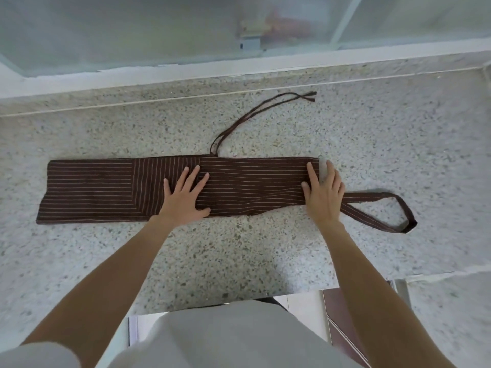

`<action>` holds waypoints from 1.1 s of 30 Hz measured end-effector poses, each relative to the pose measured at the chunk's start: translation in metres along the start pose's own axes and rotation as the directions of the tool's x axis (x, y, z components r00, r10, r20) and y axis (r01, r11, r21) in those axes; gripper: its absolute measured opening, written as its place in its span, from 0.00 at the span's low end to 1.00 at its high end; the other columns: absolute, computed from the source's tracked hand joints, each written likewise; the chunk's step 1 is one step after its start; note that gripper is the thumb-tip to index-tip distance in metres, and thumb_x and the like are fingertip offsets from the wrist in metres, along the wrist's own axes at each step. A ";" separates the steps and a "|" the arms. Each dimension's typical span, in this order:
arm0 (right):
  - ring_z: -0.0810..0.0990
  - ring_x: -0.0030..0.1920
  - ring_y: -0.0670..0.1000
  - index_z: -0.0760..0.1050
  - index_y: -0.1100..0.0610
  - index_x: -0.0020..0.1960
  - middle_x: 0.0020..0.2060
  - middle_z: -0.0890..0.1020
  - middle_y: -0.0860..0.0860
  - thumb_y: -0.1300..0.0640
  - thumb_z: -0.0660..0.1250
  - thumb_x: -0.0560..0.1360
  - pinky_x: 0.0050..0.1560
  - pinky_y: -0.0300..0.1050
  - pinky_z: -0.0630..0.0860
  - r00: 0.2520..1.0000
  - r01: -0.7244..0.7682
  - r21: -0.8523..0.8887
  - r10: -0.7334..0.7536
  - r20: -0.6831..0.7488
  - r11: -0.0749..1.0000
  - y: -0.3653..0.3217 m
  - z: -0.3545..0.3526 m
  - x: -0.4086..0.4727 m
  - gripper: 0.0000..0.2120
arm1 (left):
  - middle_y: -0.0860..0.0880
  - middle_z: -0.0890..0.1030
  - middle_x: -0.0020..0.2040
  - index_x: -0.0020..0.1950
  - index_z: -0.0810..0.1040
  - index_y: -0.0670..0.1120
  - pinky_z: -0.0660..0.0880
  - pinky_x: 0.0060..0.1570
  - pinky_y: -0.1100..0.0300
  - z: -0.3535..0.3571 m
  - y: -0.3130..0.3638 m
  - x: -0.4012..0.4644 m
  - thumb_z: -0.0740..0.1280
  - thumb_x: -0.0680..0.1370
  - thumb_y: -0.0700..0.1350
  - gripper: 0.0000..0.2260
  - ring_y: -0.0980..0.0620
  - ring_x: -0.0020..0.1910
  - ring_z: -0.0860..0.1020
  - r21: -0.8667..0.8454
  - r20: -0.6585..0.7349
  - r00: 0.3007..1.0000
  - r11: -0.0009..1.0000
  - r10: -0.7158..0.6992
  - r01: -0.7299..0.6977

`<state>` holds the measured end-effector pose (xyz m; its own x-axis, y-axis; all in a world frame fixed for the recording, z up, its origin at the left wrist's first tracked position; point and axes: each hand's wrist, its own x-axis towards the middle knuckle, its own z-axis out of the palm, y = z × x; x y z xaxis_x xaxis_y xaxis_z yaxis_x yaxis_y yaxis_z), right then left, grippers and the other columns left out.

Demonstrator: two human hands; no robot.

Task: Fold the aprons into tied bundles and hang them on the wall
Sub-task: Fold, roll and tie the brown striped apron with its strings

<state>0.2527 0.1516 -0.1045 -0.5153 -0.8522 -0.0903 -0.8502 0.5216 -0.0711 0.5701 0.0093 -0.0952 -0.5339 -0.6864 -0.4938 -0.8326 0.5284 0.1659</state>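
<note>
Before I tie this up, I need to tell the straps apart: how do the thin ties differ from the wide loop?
The thin ties are two narrow plain brown cords with free ends; the wide loop is a flat striped band closed into a loop. The ties leave the folded apron at its far long edge, near the middle; the loop leaves its right end, under the right hand. Both lie on the speckled counter.
</note>
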 end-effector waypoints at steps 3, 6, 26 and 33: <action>0.57 0.74 0.61 0.60 0.51 0.74 0.74 0.59 0.58 0.46 0.50 0.81 0.70 0.60 0.56 0.993 0.114 0.073 -0.114 -0.003 0.991 -0.022 -0.008 -0.024 0.23 | 0.54 0.39 0.77 0.76 0.43 0.56 0.38 0.68 0.36 0.003 0.002 -0.001 0.62 0.75 0.62 0.38 0.51 0.75 0.38 -0.046 -0.057 0.998 0.999 0.010 -0.013; 0.60 0.73 0.57 0.67 0.54 0.70 0.71 0.66 0.56 0.48 0.51 0.81 0.70 0.58 0.61 0.958 0.287 0.182 -0.284 -0.043 0.941 -0.074 -0.015 -0.044 0.21 | 0.52 0.53 0.77 0.76 0.54 0.52 0.45 0.73 0.42 0.004 -0.004 -0.010 0.62 0.78 0.54 0.30 0.51 0.76 0.48 -0.245 -0.205 0.979 0.968 0.007 -0.058; 0.49 0.75 0.54 0.53 0.52 0.76 0.76 0.54 0.53 0.39 0.41 0.80 0.72 0.59 0.45 0.793 0.553 0.095 -0.558 0.244 0.828 -0.300 0.052 -0.101 0.29 | 0.44 0.64 0.70 0.70 0.66 0.48 0.61 0.65 0.44 0.019 -0.250 -0.125 0.72 0.70 0.56 0.32 0.40 0.68 0.61 -0.499 -0.226 0.735 0.724 -0.639 0.476; 0.63 0.69 0.58 0.68 0.51 0.70 0.68 0.69 0.57 0.47 0.46 0.81 0.72 0.57 0.55 0.827 0.532 0.053 -0.532 0.182 0.845 -0.282 0.027 -0.111 0.23 | 0.39 0.72 0.59 0.67 0.63 0.41 0.72 0.54 0.49 0.010 -0.263 -0.124 0.76 0.67 0.55 0.37 0.39 0.57 0.74 -0.599 -0.075 0.709 0.600 -0.701 0.530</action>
<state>0.5521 0.1000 -0.1018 0.0458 -0.9750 -0.2175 -0.9870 -0.0106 -0.1604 0.8568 -0.0398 -0.0857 0.1944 -0.8945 -0.4026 -0.8706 -0.3464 0.3493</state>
